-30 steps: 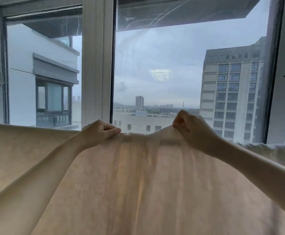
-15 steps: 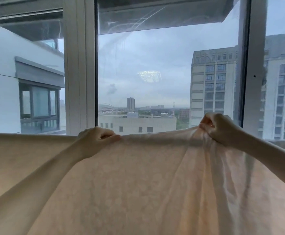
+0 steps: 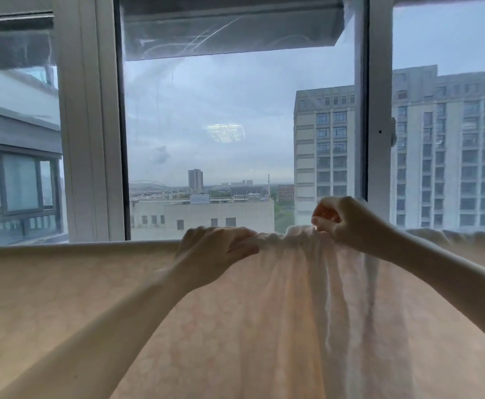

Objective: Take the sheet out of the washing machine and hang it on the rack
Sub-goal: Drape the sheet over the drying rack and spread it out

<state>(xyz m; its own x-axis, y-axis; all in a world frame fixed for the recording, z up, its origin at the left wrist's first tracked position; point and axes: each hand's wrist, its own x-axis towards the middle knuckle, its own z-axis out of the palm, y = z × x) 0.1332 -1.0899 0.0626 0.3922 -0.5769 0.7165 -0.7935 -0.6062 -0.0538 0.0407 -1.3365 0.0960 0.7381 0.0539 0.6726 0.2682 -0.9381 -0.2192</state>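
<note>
Right now the sheet (image 3: 264, 326) is already out of the washer and draped over the rack, whose bar I can't see because the cloth covers it along the top fold. It hangs down toward me in front of the window (image 3: 235, 125), pale and thin enough that daylight glows through it.

On my left hand (image 3: 218, 246) the fingers lie nearly straight and together, laid flat over the top edge, pressing the cloth down so it stays put on the bar. To the left of that hand the fold runs smooth and level, so that stretch looks done to me.

My right hand (image 3: 347, 220) sits just beside it, a little higher, with its fingers (image 3: 322, 223) curled and pinching a gathered bit of the top edge. Between the two hands the cloth is bunched into tight pleats, and long creases fall from there down the hanging part. I hold one side down and pinch the other because, as I judge it, the bunch needs drawing out to the right along the bar without dragging the smooth side with it.

Further right the edge looks rumpled too, so spreading is not finished. If I tug too hard, the whole sheet could slide off.
</note>
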